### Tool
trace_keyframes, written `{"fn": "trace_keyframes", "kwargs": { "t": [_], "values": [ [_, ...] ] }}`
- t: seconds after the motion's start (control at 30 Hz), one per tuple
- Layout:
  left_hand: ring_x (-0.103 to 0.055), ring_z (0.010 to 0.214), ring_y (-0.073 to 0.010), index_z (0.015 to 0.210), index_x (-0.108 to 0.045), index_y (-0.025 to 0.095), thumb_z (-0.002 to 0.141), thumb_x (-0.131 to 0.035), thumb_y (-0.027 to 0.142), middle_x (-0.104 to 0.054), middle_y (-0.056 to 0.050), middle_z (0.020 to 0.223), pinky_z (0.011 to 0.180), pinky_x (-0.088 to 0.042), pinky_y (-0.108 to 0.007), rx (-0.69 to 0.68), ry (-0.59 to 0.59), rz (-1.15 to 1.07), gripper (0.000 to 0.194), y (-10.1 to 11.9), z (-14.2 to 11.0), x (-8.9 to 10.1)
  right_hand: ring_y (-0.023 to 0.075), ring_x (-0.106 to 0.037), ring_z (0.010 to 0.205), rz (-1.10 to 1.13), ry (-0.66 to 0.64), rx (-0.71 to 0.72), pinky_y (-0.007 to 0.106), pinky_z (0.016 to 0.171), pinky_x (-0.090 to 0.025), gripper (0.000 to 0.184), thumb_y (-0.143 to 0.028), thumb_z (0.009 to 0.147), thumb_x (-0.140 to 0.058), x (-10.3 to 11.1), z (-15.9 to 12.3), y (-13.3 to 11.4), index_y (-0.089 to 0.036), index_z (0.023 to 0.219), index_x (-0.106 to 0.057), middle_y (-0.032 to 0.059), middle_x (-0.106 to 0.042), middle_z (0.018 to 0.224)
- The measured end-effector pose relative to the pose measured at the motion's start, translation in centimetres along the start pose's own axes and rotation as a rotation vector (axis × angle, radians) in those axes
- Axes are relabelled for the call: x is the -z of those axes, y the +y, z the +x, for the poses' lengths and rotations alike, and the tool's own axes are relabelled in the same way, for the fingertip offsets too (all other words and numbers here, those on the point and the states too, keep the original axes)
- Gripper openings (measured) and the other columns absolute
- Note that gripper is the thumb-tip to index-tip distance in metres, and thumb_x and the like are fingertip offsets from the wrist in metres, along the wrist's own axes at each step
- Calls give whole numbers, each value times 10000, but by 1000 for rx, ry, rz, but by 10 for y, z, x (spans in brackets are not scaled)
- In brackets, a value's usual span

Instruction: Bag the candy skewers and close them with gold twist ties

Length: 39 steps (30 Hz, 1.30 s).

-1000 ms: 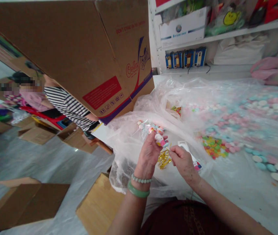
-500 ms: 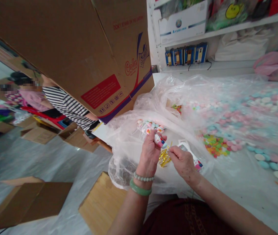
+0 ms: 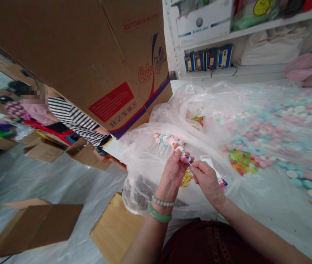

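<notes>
**Two Hands Met Over One Little Sweet**

In close: the left hand point(image 3: 174, 169) had its fingers curled snugly round a colourful sweet point(image 3: 185, 158), and there was the right hand point(image 3: 207, 179), finger and thumb pinched on a thin white stick point(image 3: 190, 164) right at the sweet's lower end! Fitting or adjusting that stick looked like the step in hand; whether it was fully seated, I couldn't tell. The next move seemed to call for a steady left hold and the stick kept in line.

Outward from the sweet: gold ties point(image 3: 186, 177) at six o'clock, stick-mounted sweets point(image 3: 164, 140) at ten, a printed packet point(image 3: 222, 182) at four, jelly sweets point(image 3: 241, 161) at three, all over the worktop point(image 3: 266, 229). A big carton point(image 3: 128, 77) loomed towards eleven.
</notes>
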<state>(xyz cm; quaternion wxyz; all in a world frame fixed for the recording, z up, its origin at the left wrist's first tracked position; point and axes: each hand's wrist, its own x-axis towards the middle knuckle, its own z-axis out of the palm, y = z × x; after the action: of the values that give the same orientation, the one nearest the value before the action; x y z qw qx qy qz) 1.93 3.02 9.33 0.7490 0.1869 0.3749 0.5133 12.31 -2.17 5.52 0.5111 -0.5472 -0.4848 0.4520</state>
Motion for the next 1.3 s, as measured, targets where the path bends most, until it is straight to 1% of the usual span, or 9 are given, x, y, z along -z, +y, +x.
{"fn": "trace_keyframes", "kwargs": {
  "t": [0.13, 0.27, 0.43, 0.6, 0.7, 0.8, 0.93, 1.07, 1.3],
  "values": [
    [-664, 685, -178, 927, -582, 173, 700, -760, 307, -659, -29, 779, 694, -513, -315, -41, 31, 10, 318, -4, 0, 1, 143, -515, 567, -552, 115, 220, 265, 561, -289, 225, -282, 887, -449, -1, -3, 7, -208, 780, -633, 31, -609, 642],
    [-662, 669, -158, 876, -578, 163, 687, -769, 329, -640, -8, 744, 749, -500, -315, -125, 56, 41, 316, -15, -2, -7, 159, -532, 565, -689, 118, 272, 268, 558, -282, 248, -259, 896, -438, -7, -6, 7, -208, 760, -640, 51, -608, 604],
    [-646, 681, -148, 856, -606, 150, 715, -734, 415, -643, -23, 767, 670, -492, -264, -89, 3, 79, 326, -31, -5, -11, 162, -544, 647, -278, 128, 151, 261, 598, -356, 193, -311, 884, -467, -6, 2, 5, -216, 817, -621, 42, -633, 744],
    [-646, 725, -172, 876, -638, 150, 763, -697, 418, -675, -73, 849, 636, -510, -278, 154, -74, 40, 297, -10, 0, 0, 108, -404, 484, 108, 23, -4, 230, 485, -323, 196, -352, 840, -526, 4, 6, 3, -212, 708, -565, -49, -447, 515],
    [-660, 834, -204, 936, -624, 178, 791, -677, 388, -674, -60, 915, 745, -526, -348, 65, -32, -60, 260, 9, 6, 3, 80, -331, 409, 249, -139, -127, 211, 405, -248, 224, -379, 834, -532, 6, 4, -1, -198, 704, -551, -71, -400, 452],
    [-650, 740, -167, 907, -614, 173, 794, -683, 296, -648, -17, 803, 731, -525, -337, 12, 7, -79, 181, 17, 11, 3, 60, -265, 359, 435, -248, -277, 200, 354, -159, 226, -398, 809, -561, 5, 3, -2, -185, 734, -546, -89, -381, 420],
    [-586, 582, -114, 786, -584, 162, 794, -677, 264, -573, 28, 650, 679, -519, -303, -22, 38, -104, 138, 15, 16, 6, 35, -210, 339, 611, -302, -376, 194, 349, -101, 196, -342, 737, -636, 7, 6, 1, -162, 755, -558, -110, -341, 404],
    [-578, 563, -105, 749, -566, 159, 786, -670, 237, -565, 37, 635, 692, -520, -298, -98, 97, -120, 135, 11, 18, 9, 20, -189, 332, 713, -347, -439, 190, 355, -86, 188, -287, 691, -663, 11, 8, 0, -142, 773, -578, -111, -352, 397],
    [-596, 568, -116, 761, -555, 169, 741, -699, 282, -562, 42, 636, 635, -508, -280, -58, 72, -53, 184, 2, 14, 9, 13, -184, 325, 855, -336, -557, 172, 346, -91, 243, -245, 634, -687, 8, 6, -5, -146, 823, -570, -122, -363, 400]
  ]
}}
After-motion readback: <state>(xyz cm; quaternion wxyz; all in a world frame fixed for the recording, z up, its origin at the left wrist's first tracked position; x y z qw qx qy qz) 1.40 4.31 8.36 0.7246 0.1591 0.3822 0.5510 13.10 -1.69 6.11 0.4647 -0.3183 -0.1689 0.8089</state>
